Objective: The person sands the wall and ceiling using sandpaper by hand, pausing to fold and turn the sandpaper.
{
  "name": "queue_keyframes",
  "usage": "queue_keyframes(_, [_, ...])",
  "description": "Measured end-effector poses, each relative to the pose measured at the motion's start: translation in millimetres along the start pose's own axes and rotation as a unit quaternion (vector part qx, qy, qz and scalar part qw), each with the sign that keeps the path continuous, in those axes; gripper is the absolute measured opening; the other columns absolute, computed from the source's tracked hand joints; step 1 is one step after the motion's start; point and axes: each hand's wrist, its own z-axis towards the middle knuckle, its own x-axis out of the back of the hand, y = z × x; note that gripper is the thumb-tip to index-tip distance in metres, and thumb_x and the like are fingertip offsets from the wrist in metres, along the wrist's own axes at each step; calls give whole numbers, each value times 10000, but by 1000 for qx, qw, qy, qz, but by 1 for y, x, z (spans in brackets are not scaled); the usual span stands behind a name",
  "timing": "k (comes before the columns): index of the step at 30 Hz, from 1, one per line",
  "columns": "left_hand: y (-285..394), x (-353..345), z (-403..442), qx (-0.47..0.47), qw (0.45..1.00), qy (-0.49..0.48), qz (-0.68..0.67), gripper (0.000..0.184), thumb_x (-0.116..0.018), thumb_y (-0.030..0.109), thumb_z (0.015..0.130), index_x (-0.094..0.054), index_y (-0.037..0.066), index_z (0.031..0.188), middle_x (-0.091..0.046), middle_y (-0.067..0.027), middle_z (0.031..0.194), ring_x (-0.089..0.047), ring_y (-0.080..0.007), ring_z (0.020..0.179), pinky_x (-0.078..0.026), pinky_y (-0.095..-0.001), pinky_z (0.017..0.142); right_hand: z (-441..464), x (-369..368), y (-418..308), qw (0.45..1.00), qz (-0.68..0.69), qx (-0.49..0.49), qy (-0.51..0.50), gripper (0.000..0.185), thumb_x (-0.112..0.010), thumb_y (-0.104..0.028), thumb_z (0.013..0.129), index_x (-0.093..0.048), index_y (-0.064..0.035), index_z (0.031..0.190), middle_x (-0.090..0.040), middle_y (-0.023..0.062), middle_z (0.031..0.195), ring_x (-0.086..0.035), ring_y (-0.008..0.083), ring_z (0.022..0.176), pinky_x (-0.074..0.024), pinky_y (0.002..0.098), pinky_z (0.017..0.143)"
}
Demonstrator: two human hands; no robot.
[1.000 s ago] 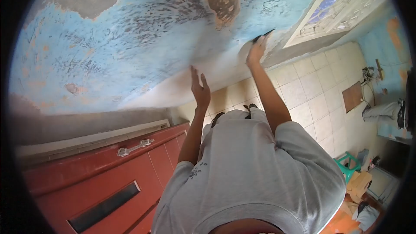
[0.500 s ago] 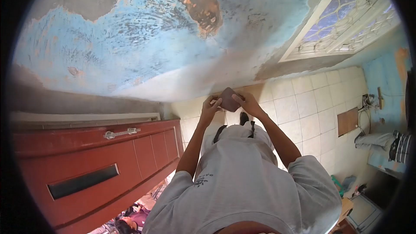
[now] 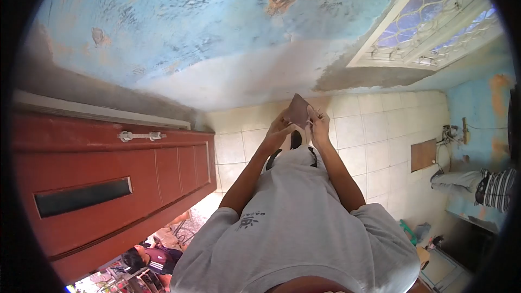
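Note:
A small brown piece of sandpaper (image 3: 297, 111) is held in front of my body, one corner pointing up toward the wall. My left hand (image 3: 278, 131) grips its lower left edge, fingers partly hidden behind it. On the other side, my right hand (image 3: 319, 123) pinches the right edge with the thumb on the face, while some fingers stick out. Beyond the sheet rises a wall (image 3: 217, 82) with a smooth pale band below worn, scraped blue paint.
A red door (image 3: 187, 171) with a white bolt (image 3: 142, 136) stands at left, and a person (image 3: 154, 258) is beyond it. A grilled window (image 3: 429, 27) is at upper right. Clothes (image 3: 461, 182) hang at right above a pale tiled floor (image 3: 374, 135).
The sandpaper has turned so that a corner points up, and my hands have shifted their hold on it. My view has tilted down, so the wall sits higher.

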Motion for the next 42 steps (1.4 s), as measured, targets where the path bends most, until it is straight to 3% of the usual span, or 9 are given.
queue_keyframes(11, [-108, -2, -105, 200, 964, 173, 29, 683, -669, 238, 1014, -347, 53, 1587, -404, -150, 1594, -404, -271, 1458, -349, -378, 1183, -72, 39, 12, 917, -355, 167, -76, 267, -696, -261, 1018, -560, -76, 883, -487, -55, 687, -408, 43, 614, -349, 237, 563])
queue_keyframes(14, [-88, -17, -120, -151, 872, 73, 460, 632, -639, 162, 1030, -348, 59, 1581, -402, -146, 1580, -479, -267, 1394, -463, -366, 1097, -90, 28, -8, 888, -415, 172, -97, 282, -690, -250, 1023, -562, -55, 864, -484, -48, 686, -396, 43, 617, -342, 243, 557])
queue_keyframes(16, [-56, -44, -109, 135, 963, 218, -85, 602, -647, 179, 1027, -378, 48, 1549, -453, -154, 1513, -542, -241, 1312, -565, -348, 960, -90, 25, -18, 884, -409, 196, -110, 293, -696, -250, 1018, -556, -51, 855, -484, -44, 684, -402, 44, 615, -344, 250, 550])
queue_keyframes(23, [-48, -87, -57, 93, 970, 218, -45, 625, -670, 244, 1017, -390, 52, 1541, -534, -145, 1403, -582, -183, 1222, -618, -323, 798, -65, 70, -33, 907, -359, 214, -52, 261, -709, -215, 1008, -561, -52, 867, -496, -36, 689, -441, 52, 636, -367, 236, 576])
queue_keyframes(31, [-142, -194, 47, 126, 948, 232, -177, 589, -618, 279, 1039, -404, 21, 1524, -542, -116, 1420, -503, -183, 1343, -462, -364, 1081, -11, 184, -89, 943, -275, 186, 5, 190, -717, -176, 992, -608, -25, 955, -659, 40, 874, -597, 91, 798, -465, 273, 661])
queue_keyframes(35, [-166, -229, 91, 90, 936, 277, -198, 507, -593, 306, 1051, -534, -15, 1439, -578, -124, 1420, -593, -192, 1246, -476, -293, 1020, 17, 239, -122, 931, -308, 193, -25, 175, -739, -156, 967, -633, -22, 931, -657, 31, 812, -588, 88, 747, -462, 273, 648])
queue_keyframes(38, [-171, -248, 101, 82, 955, 283, -15, 478, -618, 363, 1036, -647, -41, 1291, -688, -130, 1225, -647, -189, 1126, -492, -297, 961, 38, 271, -142, 914, -364, 177, -37, 190, -755, -194, 953, -683, -18, 960, -703, 61, 809, -612, 106, 725, -484, 298, 668])
queue_keyframes(40, [-141, -275, 102, 239, 885, 339, 214, 528, -655, 430, 1008, -685, -49, 1227, -725, -114, 1085, -648, -154, 1071, -502, -308, 915, 51, 277, -146, 905, -394, 156, -49, 175, -751, -184, 955, -695, -19, 977, -712, 65, 821, -612, 105, 725, -486, 301, 667])
queue_keyframes(42, [-167, -264, 102, 199, 898, 353, 173, 571, -657, 454, 1003, -677, -66, 1239, -726, -118, 1091, -644, -159, 1077, -503, -324, 911, 65, 275, -148, 923, -329, 171, -103, 142, -731, -164, 967, -722, -28, 1007, -720, 72, 832, -632, 109, 747, -501, 302, 693])
